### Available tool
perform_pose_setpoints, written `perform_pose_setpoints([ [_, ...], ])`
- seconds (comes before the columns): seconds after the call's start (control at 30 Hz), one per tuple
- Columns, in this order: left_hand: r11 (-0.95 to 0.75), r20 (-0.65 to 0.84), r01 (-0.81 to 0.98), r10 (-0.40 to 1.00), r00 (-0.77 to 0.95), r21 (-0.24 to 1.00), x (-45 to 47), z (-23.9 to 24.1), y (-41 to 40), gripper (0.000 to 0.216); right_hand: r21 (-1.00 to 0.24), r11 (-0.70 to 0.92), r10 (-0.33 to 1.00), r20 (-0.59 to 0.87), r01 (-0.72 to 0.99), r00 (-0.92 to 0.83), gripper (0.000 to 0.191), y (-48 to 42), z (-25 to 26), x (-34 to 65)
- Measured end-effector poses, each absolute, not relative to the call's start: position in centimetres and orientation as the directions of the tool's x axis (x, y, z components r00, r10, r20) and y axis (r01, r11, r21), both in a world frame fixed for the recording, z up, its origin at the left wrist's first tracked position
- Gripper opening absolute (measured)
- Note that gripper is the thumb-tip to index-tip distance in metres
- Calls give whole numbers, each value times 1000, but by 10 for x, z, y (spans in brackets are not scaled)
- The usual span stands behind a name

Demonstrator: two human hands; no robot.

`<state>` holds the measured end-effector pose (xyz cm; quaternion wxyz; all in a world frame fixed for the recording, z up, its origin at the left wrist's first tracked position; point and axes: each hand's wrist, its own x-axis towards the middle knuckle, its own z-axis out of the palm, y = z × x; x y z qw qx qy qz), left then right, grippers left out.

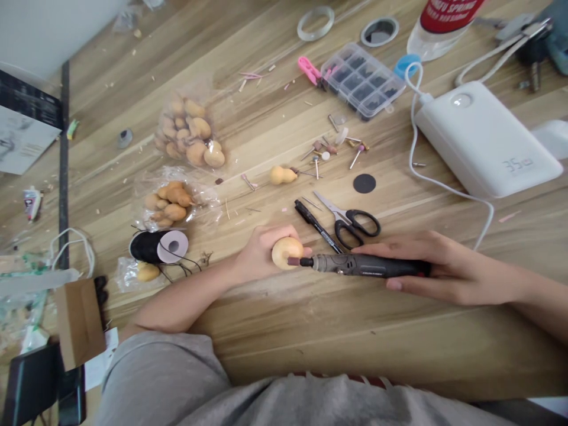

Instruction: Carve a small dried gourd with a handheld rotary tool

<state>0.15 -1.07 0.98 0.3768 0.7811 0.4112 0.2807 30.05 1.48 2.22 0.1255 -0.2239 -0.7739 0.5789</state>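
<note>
My left hand (261, 251) is closed around a small pale gourd (283, 254), its round end turned to the right. In my right hand (448, 269) lies a black rotary tool (368, 265), gripped along its body. The tool's reddish-brown grinding bit (293, 261) meets the gourd's surface, or is right at it; I cannot tell if it presses. Just beyond the tool lie a black marker (317, 226) and scissors (348, 219) with black handles. Another small gourd (283, 174) rests farther back on the table.
Bags of small gourds (189, 133) and a black cord spool (158, 246) lie at the left. Loose grinding bits (332, 148), a clear compartment box (362, 80) and pink snips (310, 71) are farther back. A white power bank (488, 139) with a cable stands right, near a bottle (437, 29).
</note>
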Motion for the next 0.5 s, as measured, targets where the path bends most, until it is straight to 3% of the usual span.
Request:
perform_pose_setpoints([
  [0.13,-408,131,421,826,548,810,1,10,-11,17,-947,221,544,-79,234,-835,49,15,22,300],
  [0.3,-386,145,424,855,499,819,2,8,-11,20,-952,246,475,-46,183,-879,48,16,22,301],
  [0.5,-428,160,405,821,548,808,2,10,-9,18,-946,233,536,-67,223,-842,51,17,22,301],
])
